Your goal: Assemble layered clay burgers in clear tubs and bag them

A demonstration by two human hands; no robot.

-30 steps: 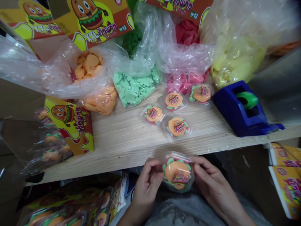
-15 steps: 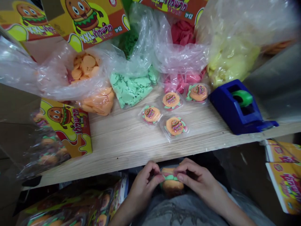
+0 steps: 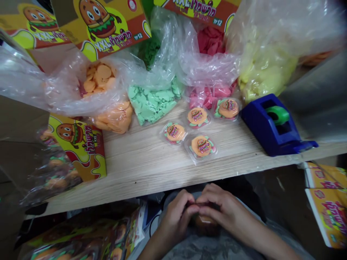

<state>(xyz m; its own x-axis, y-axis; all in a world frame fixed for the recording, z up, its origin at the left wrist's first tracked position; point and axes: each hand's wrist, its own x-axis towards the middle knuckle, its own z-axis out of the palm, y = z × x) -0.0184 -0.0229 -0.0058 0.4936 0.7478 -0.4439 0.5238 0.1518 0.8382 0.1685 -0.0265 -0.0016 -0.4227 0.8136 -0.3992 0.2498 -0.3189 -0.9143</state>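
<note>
Below the table's front edge, over my lap, my left hand (image 3: 177, 213) and my right hand (image 3: 221, 209) are both closed round one packed burger candy (image 3: 204, 221). My fingers cover most of it; only its brownish lower part shows. Fingertips of both hands meet on top of it. Several more packed burger candies lie on the wooden table (image 3: 141, 169), among them one (image 3: 202, 145) nearest me and one (image 3: 173, 131) to its left.
Clear bags hold orange pieces (image 3: 108, 94), green pieces (image 3: 154, 101), pink pieces (image 3: 211, 72) and yellow pieces (image 3: 267, 72). A blue tape dispenser (image 3: 273, 124) stands right. Yellow burger boxes sit at the back (image 3: 105, 25), left (image 3: 81, 144) and right (image 3: 328, 209).
The candy pack was held face up in front of me; my hands turned it over, lowered it toward my lap and closed over it.
</note>
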